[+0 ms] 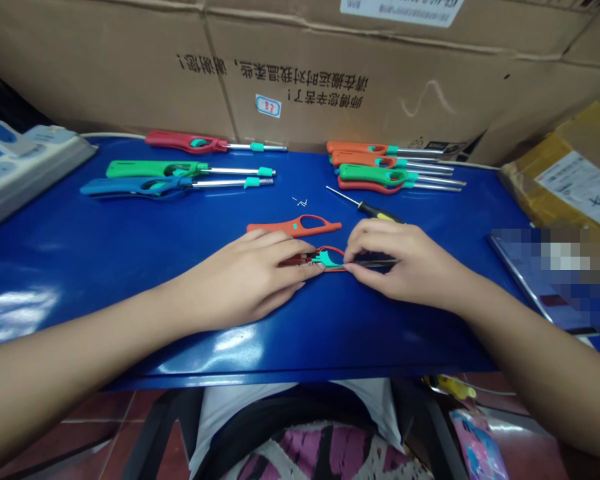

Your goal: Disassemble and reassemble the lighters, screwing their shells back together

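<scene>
An opened orange-red gas lighter [334,251] lies on the blue table, its inside facing up. A turquoise trigger [325,260] and thin metal parts show within the shell. My left hand [260,277] is closed over the handle end, thumb and fingers pressing it and hiding much of it. At the trigger guard's front end, my right hand [390,257] pinches the lighter where the metal tube begins; the tube runs under the fingers. Just behind my left fingers rests a loose orange shell half [307,227]. A screwdriver [365,208] with a black and yellow handle lies behind my right hand.
Small screws [301,202] lie mid-table. Red, green and blue lighters [140,187] stand apart at back left; several more lighters [375,175] are stacked at back right. A cardboard box [130,87] walls the back. A power strip [30,163] is left, a phone [535,287] right.
</scene>
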`<state>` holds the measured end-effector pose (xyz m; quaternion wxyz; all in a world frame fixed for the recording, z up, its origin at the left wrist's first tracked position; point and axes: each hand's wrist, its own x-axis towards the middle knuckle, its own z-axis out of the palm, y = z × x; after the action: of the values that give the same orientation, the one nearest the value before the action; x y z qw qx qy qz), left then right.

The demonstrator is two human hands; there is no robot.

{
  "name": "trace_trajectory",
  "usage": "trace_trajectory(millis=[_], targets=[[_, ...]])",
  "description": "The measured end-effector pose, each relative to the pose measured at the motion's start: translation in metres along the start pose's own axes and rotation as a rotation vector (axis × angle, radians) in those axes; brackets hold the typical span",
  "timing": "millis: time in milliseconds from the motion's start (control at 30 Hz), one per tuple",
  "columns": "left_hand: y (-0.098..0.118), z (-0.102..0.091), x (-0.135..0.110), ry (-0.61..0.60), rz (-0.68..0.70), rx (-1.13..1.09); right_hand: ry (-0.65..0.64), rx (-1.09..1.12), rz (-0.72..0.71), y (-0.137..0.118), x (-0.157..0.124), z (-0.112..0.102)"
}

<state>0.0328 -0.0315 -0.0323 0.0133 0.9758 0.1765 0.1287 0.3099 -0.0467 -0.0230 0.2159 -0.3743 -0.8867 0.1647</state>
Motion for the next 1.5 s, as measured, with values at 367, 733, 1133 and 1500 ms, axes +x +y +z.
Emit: trace_trajectory(millis=[367,733,1133,1500], targets=[[0.000,0.000,-0.001,-0.023,-0.019,-0.008,-0.085,-0.291,-0.201,-0.009,-0.003,-0.005],[0.001,0.001,-0.001,-0.025,-0.026,-0.030,-0.027,-0.292,-0.212,-0.012,-0.005,-0.003],[0.002,-0.001,-0.002,0.011,0.000,-0.032,-0.024,-0.045,0.061,-0.017,-0.004,0.004],[0.007,0.001,-0.002,-0.034,-0.087,-0.063,-0.150,0.314,0.446,-0.028,0.001,-0.003]])
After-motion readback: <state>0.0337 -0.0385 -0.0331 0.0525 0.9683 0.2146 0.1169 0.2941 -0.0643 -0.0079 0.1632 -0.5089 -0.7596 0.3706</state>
